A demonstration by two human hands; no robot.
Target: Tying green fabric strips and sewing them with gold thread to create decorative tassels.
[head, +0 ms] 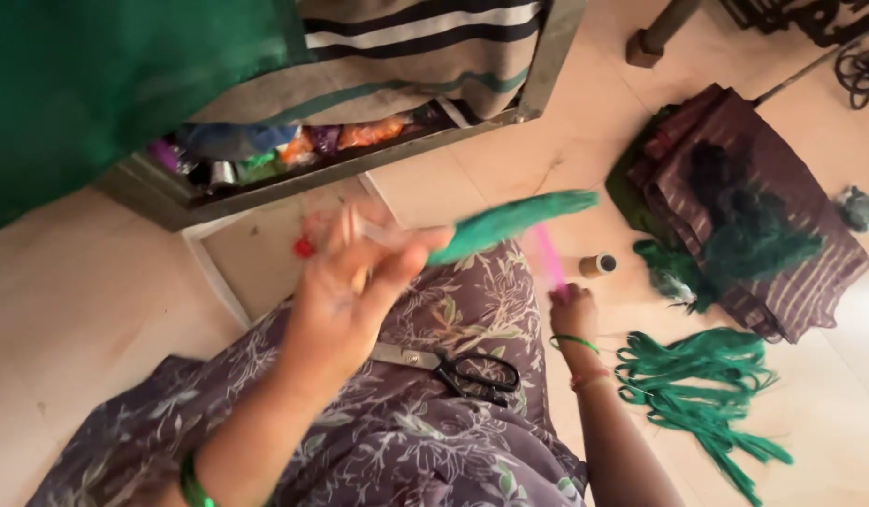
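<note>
Head view, looking down at your lap and the floor. Your left hand (pixel 345 286), centre of the frame, is raised and blurred; its fingers pinch one end of a green thread tassel (pixel 514 221) that extends toward the upper right. Your right hand (pixel 573 312), right of centre, is closed around a pink stick-like object (pixel 549 258), too blurred to identify. The two hands are apart, the tassel between them and slightly above.

Black-handled scissors (pixel 453 368) lie on the patterned purple cloth (pixel 425 441) over your lap, between your forearms. On the floor just right of your right wrist lies a bundle of green threads (pixel 702 390). A small thread spool (pixel 599 265) stands near your right hand, toward the upper right. Farther right, folded brown striped fabric (pixel 782 235) carries darker green thread (pixel 744 239). At the upper left, a metal-framed shelf (pixel 359 164) holds colourful items beneath striped cloth (pixel 406 42) and green cloth (pixel 87 84).
</note>
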